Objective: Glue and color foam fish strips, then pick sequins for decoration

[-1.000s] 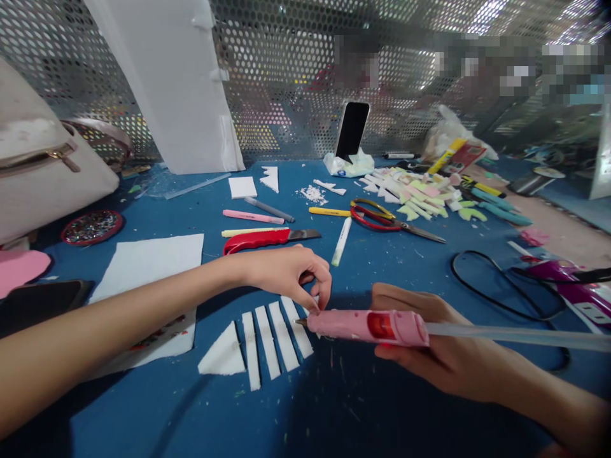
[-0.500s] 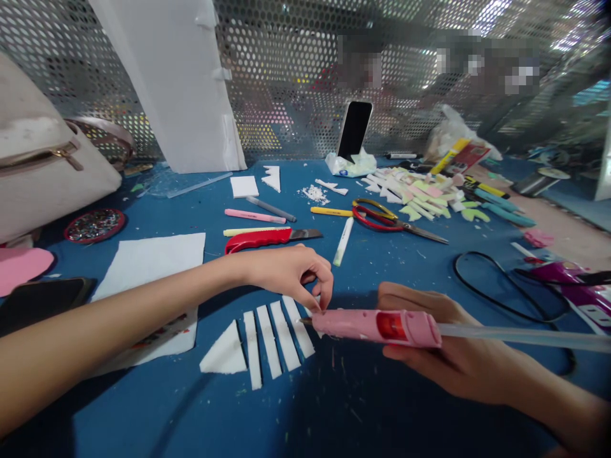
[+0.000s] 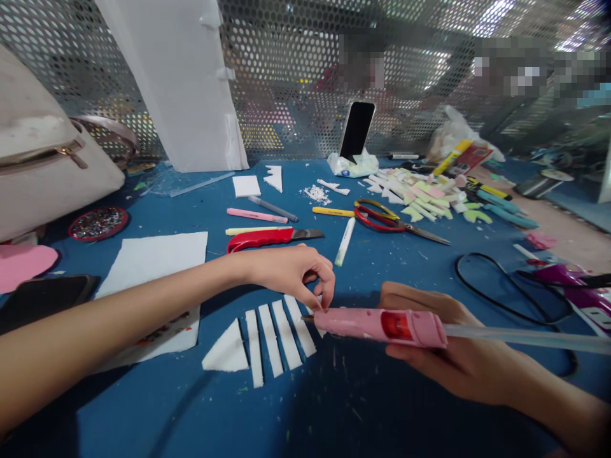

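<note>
My right hand (image 3: 449,343) is wrapped round a pink glue gun (image 3: 377,326), whose nozzle points left and whose long clear glue stick trails out to the right. Near the nozzle, my left hand (image 3: 305,273) has its thumb and forefinger pinched together; a small white piece shows at the fingertips, partly hidden behind the glue gun. Several white strips (image 3: 271,340) lie side by side below my left hand. To their left is a white pointed piece (image 3: 228,350). A printed white sheet (image 3: 162,261) lies partly under my left forearm.
Beyond my hands are a red-handled knife (image 3: 262,239), scissors (image 3: 401,224), several markers (image 3: 258,215) and a heap of foam scraps (image 3: 424,194). A phone (image 3: 357,130) stands at the back. A black cable (image 3: 496,299) loops at right; a bag (image 3: 48,152) sits at left.
The whole view has shifted slightly, so things appear a little further right. My hands and the glue gun keep nearly the same positions relative to each other.
</note>
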A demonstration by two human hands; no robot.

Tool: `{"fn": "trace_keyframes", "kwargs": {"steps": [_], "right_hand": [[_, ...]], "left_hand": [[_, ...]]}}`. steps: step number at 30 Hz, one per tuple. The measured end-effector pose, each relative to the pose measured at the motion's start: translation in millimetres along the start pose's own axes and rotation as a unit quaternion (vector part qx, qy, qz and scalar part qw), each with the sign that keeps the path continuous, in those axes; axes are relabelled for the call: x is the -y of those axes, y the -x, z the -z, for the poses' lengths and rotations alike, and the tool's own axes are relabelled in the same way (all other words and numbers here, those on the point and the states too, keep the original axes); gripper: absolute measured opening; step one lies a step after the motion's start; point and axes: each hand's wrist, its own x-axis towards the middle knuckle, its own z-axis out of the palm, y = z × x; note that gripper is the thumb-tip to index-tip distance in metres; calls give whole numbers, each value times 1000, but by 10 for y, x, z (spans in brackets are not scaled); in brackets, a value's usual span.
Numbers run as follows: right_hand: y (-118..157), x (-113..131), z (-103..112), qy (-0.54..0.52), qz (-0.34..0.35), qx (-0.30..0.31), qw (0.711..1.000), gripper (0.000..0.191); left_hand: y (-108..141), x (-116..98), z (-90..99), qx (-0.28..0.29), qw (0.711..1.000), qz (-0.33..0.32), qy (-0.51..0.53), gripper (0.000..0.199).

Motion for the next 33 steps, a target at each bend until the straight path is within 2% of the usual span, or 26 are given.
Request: {"fn": "trace_keyframes", "kwargs": {"steps": [33], "right_hand": [[-56,46,15,-11,-11,-3,1000,19]], "left_hand": [[-6,-20,2,-5,1000,4,3,7]]}}
